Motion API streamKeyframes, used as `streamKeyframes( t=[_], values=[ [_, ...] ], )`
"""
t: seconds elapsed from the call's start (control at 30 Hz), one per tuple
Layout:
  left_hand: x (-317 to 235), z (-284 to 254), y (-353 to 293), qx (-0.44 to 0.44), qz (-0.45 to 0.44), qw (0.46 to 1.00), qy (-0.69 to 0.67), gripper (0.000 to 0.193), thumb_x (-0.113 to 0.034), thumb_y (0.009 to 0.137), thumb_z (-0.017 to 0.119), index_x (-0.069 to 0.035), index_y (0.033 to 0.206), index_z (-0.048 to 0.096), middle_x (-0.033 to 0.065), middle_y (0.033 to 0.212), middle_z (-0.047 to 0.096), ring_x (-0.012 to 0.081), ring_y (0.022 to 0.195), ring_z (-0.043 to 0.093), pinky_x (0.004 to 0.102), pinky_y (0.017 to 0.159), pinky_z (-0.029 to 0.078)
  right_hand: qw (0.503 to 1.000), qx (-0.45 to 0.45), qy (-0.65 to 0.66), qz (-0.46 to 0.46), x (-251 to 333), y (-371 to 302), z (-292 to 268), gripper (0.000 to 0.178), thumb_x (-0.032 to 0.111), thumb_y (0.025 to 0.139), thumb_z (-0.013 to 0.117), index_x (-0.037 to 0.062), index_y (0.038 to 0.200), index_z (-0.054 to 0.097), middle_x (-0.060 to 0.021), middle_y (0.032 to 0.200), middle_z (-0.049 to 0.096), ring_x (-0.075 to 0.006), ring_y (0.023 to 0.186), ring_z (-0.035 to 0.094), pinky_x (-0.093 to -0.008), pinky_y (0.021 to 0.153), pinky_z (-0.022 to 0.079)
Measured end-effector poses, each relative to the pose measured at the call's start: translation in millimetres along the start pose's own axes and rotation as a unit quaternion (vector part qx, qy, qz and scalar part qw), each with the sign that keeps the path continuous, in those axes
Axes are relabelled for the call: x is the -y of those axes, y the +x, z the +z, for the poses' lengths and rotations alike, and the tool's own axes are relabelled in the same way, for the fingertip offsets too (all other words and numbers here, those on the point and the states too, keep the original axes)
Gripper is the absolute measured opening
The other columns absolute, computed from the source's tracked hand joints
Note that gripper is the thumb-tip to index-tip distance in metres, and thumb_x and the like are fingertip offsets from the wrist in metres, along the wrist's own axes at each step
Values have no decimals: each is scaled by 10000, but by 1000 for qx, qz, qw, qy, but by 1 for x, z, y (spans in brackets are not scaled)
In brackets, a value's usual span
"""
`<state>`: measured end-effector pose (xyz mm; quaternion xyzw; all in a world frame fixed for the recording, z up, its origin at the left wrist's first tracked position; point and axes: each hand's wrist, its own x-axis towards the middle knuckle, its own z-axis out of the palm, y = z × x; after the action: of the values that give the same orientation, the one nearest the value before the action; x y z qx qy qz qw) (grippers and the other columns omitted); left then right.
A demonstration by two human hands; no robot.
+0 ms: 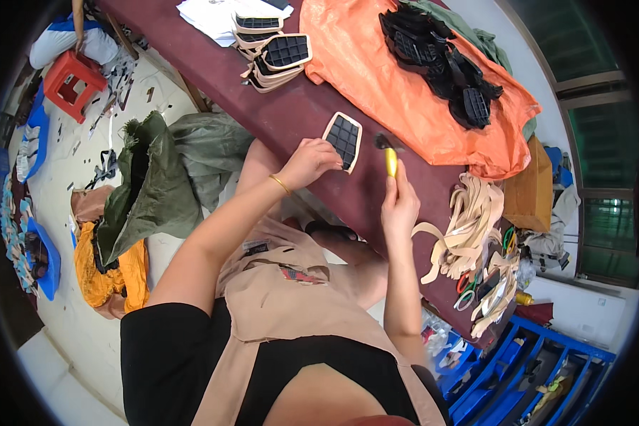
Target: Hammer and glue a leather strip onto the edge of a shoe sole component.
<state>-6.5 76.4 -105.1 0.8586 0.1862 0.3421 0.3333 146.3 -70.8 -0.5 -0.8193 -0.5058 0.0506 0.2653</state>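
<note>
A flat black panel (343, 138) with a raised grid and a beige bound edge lies on the dark red table. My left hand (309, 163) grips its near left edge, fingers bent and pressed together. In my right hand (400, 202) is a hammer (391, 163), held upright by its yellow handle. Its dark head, slightly blurred, hovers just right of the panel, apart from it. A stack of similar beige-edged panels (285, 53) stands farther up the table.
An orange sheet (419, 106) carries a pile of black pieces (444, 64). Beige strips (468, 220) and scissors (466, 300) lie at the right edge, near a blue rack (532, 376). Leftward are an open green sack (149, 192), a red stool (74, 85) and another person's legs.
</note>
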Motion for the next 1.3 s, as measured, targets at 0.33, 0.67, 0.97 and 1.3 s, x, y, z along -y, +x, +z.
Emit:
streamKeyframes(
  t=[0.33, 0.67, 0.97, 1.3],
  values=[
    [-10, -62, 60, -36, 36, 995, -91, 77, -121, 820, 621, -85, 875, 661, 61, 817, 625, 217, 800, 609, 333, 727, 479, 991, -109, -38, 63, -47, 21, 22, 363, 230, 904, 545, 95, 1241, 562, -176, 870, 640, -327, 763, 632, -372, 678, 501],
    [109, -245, 109, 104, -122, 983, 87, 263, -176, 860, 478, -71, 1030, 648, 114, 1103, 644, 226, 1199, 495, 305, 944, 412, 959, -141, -247, 2, -58, 16, 75, 379, 209, 875, 539, 122, 1244, 514, -192, 1292, 438, -326, 1188, 433, -514, 1015, 301],
    [59, -203, 88, -118, -31, 980, 159, 569, -354, 782, 682, -49, 1235, 521, 190, 1193, 556, 278, 1082, 561, 350, 894, 456, 959, -150, -240, 9, -61, 14, 73, 313, 199, 867, 546, 116, 1168, 564, -178, 1279, 453, -322, 1138, 461, -463, 915, 372],
    [74, -209, 108, -105, 41, 971, 212, 562, -204, 730, 737, -53, 1222, 512, 136, 1014, 594, 309, 930, 583, 368, 820, 477, 960, -154, -232, -1, -60, 17, 73, 307, 197, 863, 545, 120, 1158, 572, -177, 1267, 462, -334, 1112, 470, -450, 886, 392]
  ],
)
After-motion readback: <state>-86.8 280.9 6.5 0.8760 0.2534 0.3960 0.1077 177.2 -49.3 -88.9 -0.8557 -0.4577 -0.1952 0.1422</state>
